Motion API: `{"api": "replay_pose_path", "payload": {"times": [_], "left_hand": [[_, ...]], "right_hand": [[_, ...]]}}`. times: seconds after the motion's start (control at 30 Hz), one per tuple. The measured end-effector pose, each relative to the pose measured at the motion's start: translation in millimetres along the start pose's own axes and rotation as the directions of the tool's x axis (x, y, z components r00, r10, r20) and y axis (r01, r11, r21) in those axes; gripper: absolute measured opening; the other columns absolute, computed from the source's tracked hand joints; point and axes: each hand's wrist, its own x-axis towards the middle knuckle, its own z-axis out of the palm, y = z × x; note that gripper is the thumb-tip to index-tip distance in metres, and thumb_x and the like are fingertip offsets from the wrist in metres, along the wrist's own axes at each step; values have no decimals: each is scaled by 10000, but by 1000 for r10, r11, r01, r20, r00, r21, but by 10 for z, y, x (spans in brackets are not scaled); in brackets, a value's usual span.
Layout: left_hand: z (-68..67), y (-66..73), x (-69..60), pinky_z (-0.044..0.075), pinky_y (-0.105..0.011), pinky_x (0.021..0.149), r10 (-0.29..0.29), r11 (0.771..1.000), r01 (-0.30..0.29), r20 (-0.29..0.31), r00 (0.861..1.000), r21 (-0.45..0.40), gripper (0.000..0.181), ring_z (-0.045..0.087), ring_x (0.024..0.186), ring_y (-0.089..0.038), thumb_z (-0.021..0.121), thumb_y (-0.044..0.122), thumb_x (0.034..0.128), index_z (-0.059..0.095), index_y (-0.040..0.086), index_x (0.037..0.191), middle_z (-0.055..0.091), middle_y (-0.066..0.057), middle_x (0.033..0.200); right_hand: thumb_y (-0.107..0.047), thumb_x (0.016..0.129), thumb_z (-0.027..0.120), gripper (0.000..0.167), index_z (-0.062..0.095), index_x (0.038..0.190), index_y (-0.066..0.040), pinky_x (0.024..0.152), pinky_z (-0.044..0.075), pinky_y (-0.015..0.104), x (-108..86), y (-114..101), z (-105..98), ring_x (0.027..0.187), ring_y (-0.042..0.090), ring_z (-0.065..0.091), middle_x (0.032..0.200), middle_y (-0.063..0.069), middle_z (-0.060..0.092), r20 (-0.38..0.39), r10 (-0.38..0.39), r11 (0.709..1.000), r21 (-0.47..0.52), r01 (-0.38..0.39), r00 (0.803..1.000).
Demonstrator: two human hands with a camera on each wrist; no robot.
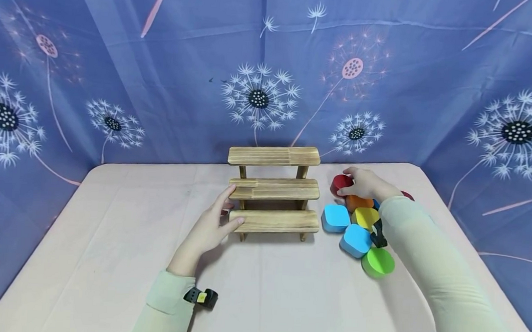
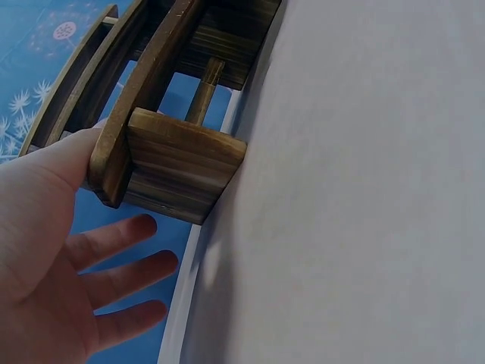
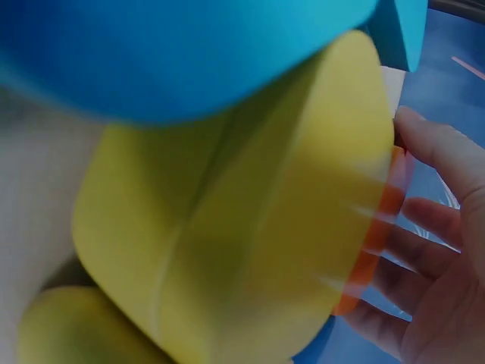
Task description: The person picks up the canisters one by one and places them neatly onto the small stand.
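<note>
A small three-tier wooden step shelf stands at the middle of the table. At its left end is my left hand, thumb on the lowest board and index fingertip at the middle one; the other fingers extend beside it in the left wrist view. My right hand pinches a red round block between thumb and fingers, right of the shelf. The right wrist view hides most of that block behind a yellow block and an orange block.
Beside the shelf cluster two light blue blocks, a green round block and several others, partly under my right forearm. Another red piece peeks out beyond that arm. A blue dandelion-print cloth hangs behind the table.
</note>
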Motion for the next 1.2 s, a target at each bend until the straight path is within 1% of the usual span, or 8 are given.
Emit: {"api": "replay_pose_path", "payload": {"times": [0.2,0.4,0.53,0.7,0.9,1.03,1.2], "left_hand": [[5,-14,-5,483,-466,942,-7,1000,7,-4,1000,9,802,584,1114,-324,656,335,888,144,351,1505,591,-172,1225],[3,-5,-5,484,-471,936,-11,1000,11,2,1000,12,793,596,1094,-326,648,350,891,146,348,1504,593,-177,1232],[2,2,-9,480,-481,935,-2,1000,2,-2,1000,8,792,598,1090,-328,646,355,891,150,328,1507,593,-184,1232],[-3,0,-16,475,-486,939,-3,1000,3,-7,1000,3,785,596,1092,-328,646,345,892,156,337,1505,595,-186,1229],[17,-22,-13,463,-492,951,-6,1000,6,-3,1000,8,777,586,1111,-324,638,364,895,155,348,1503,594,-172,1232],[7,0,-19,461,-489,951,-15,1000,15,-2,1000,5,783,580,1118,-320,643,362,891,157,342,1504,590,-166,1239],[-6,14,-18,465,-483,947,-16,1000,16,-4,1000,6,775,579,1114,-319,638,362,895,159,339,1504,587,-162,1240]], "right_hand": [[-311,860,682,714,366,1381,62,939,479,504,20,4,20,1105,381,490,1273,269,510,1,18,1000,1,-18,1000],[-281,871,672,640,412,1335,75,931,472,509,3,-3,6,1068,372,506,1212,258,542,-38,-22,1000,-17,22,999],[-270,876,665,642,397,1345,77,922,481,507,-27,-28,-27,1076,386,501,1232,269,527,-58,-34,999,7,34,998],[-272,878,662,645,392,1351,73,901,501,491,-61,-81,-119,1072,390,508,1242,271,520,-75,-37,998,44,40,997],[-299,877,659,656,394,1370,44,859,520,457,-104,-124,-251,1069,377,507,1242,249,523,-115,-53,997,50,59,992],[-309,882,653,685,366,1397,39,861,516,473,-164,-166,-355,1086,389,503,1273,261,506,-151,-62,995,71,73,987],[-319,879,656,698,364,1402,39,843,519,469,-215,-198,-471,1065,385,524,1278,270,507,-199,-100,990,80,118,975]]}}
